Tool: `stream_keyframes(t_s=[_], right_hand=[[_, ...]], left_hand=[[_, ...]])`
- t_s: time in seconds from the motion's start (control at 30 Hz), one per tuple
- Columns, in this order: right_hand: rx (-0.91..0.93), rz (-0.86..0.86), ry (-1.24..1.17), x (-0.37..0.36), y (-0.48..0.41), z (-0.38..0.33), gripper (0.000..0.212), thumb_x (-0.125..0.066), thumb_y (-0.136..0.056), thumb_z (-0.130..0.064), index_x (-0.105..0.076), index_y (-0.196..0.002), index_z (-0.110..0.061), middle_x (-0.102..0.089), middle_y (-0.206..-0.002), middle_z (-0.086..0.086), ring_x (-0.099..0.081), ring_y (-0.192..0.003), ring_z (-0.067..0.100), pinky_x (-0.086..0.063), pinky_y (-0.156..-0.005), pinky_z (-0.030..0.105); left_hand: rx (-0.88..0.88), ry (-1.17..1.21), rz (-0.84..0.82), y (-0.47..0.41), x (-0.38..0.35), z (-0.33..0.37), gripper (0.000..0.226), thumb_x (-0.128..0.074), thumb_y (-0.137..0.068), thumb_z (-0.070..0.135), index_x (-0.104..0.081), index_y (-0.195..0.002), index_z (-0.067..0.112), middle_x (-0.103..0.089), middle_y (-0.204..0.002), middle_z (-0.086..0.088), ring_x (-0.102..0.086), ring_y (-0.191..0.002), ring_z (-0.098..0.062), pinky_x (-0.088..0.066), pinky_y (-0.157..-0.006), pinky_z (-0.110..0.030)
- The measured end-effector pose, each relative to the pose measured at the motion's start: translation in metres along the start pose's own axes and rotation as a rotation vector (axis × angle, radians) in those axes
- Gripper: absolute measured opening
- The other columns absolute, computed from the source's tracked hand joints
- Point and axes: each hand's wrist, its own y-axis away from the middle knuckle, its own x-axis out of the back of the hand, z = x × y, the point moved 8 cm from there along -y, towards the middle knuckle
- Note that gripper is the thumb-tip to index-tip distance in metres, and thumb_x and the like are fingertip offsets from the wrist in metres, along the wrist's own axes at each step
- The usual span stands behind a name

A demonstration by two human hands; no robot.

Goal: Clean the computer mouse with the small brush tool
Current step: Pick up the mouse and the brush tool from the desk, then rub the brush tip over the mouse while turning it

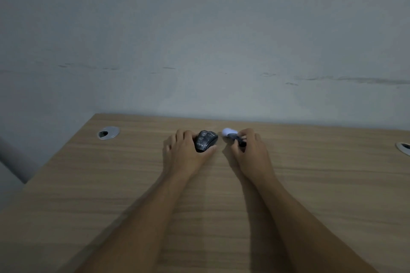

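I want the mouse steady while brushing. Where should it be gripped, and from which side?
Grip the mouse across its narrow flanks, coming from its rear, as the left hand does: thumb on one side, fingers on the other. That leaves its domed top open to the brush.

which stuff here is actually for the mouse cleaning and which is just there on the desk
For the job:
- computer mouse, gripped by the left hand
- small brush tool, held in the right hand

Just there:
- round cable grommet, far left of the desk
- second grommet, right edge
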Motion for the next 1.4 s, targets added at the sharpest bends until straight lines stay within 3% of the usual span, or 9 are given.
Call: stream_keyframes(t_s=[0.17, 0.27, 0.37, 0.6, 0.8, 0.97, 1.1, 1.23, 1.4], right_hand=[[0.127, 0.156, -0.077, 0.011, -0.016, -0.003, 0.018, -0.076, -0.101, -0.026, -0.074, -0.116, -0.015, -0.071, -0.109, 0.004, -0.065, -0.091, 0.018, -0.053, -0.086, 0.035], [0.176, 0.237, -0.137, 0.02, -0.016, -0.007, 0.015, -0.08, -0.1, -0.031, -0.077, -0.107, -0.017, -0.072, -0.095, -0.003, -0.054, -0.075, 0.003, -0.045, -0.075, 0.016], [0.169, 0.21, -0.237, 0.022, -0.013, -0.008, 0.013, -0.076, -0.102, -0.037, -0.074, -0.099, -0.025, -0.068, -0.08, -0.015, -0.062, -0.073, -0.004, -0.041, -0.069, 0.005], [0.104, 0.245, -0.325, 0.017, -0.026, 0.001, 0.03, -0.068, -0.107, -0.043, -0.069, -0.094, -0.016, -0.067, -0.072, -0.006, -0.063, -0.073, 0.012, -0.04, -0.06, 0.015], [0.155, 0.2, -0.283, 0.009, -0.029, -0.002, 0.023, -0.07, -0.107, -0.036, -0.066, -0.091, -0.02, -0.063, -0.068, -0.007, -0.06, -0.065, 0.009, -0.038, -0.058, 0.014], [0.092, 0.234, -0.363, 0.015, -0.027, 0.001, 0.021, -0.067, -0.108, -0.039, -0.069, -0.096, -0.022, -0.065, -0.072, -0.011, -0.061, -0.067, 0.001, -0.039, -0.061, 0.012], [0.13, 0.212, -0.324, 0.011, -0.028, -0.001, 0.023, -0.069, -0.107, -0.038, -0.07, -0.096, -0.018, -0.067, -0.072, -0.004, -0.062, -0.069, 0.01, -0.04, -0.06, 0.016], [0.065, 0.256, -0.364, 0.018, -0.029, 0.005, 0.023, -0.066, -0.108, -0.042, -0.072, -0.097, -0.023, -0.069, -0.075, -0.009, -0.061, -0.068, -0.003, -0.042, -0.063, 0.012], [0.08, 0.211, -0.335, 0.01, -0.03, 0.005, 0.027, -0.068, -0.107, -0.041, -0.072, -0.094, -0.018, -0.069, -0.073, -0.005, -0.061, -0.07, 0.004, -0.04, -0.061, 0.018]], left_hand=[[-0.007, -0.002, 0.042, -0.004, 0.002, -0.001, 0.062, -0.07, -0.086, 0.073, -0.063, -0.133, 0.033, -0.058, -0.135, 0.01, -0.049, -0.14, -0.019, -0.035, -0.117, -0.037], [-0.026, -0.007, 0.027, -0.007, 0.001, -0.002, 0.067, -0.067, -0.086, 0.078, -0.061, -0.138, 0.036, -0.057, -0.138, 0.013, -0.048, -0.141, -0.017, -0.035, -0.119, -0.04], [-0.031, 0.022, 0.022, -0.01, -0.003, -0.004, 0.069, -0.069, -0.083, 0.083, -0.062, -0.138, 0.041, -0.058, -0.141, 0.016, -0.049, -0.141, -0.016, -0.036, -0.119, -0.042], [-0.083, 0.237, 0.039, -0.015, 0.005, -0.004, 0.051, -0.079, -0.081, 0.076, -0.074, -0.124, 0.049, -0.075, -0.117, 0.026, -0.069, -0.111, -0.003, -0.058, -0.099, -0.038], [-0.08, 0.385, 0.016, -0.014, 0.007, -0.001, 0.037, -0.091, -0.085, 0.053, -0.081, -0.118, 0.039, -0.077, -0.112, 0.016, -0.071, -0.103, 0.001, -0.046, -0.078, -0.003], [-0.103, 0.401, 0.006, -0.013, 0.007, 0.001, 0.038, -0.091, -0.085, 0.052, -0.081, -0.119, 0.04, -0.077, -0.113, 0.017, -0.071, -0.105, 0.002, -0.05, -0.084, -0.008], [-0.114, 0.419, 0.011, -0.014, 0.008, 0.003, 0.038, -0.092, -0.085, 0.049, -0.082, -0.12, 0.039, -0.077, -0.114, 0.017, -0.07, -0.104, 0.003, -0.044, -0.079, 0.0], [-0.126, 0.442, -0.001, -0.013, 0.007, 0.004, 0.039, -0.093, -0.085, 0.045, -0.082, -0.122, 0.037, -0.076, -0.115, 0.016, -0.07, -0.105, 0.004, -0.042, -0.079, 0.001], [-0.131, 0.474, 0.0, -0.011, 0.01, 0.002, 0.039, -0.094, -0.085, 0.042, -0.082, -0.122, 0.036, -0.077, -0.117, 0.015, -0.071, -0.107, 0.002, -0.044, -0.081, 0.001]])
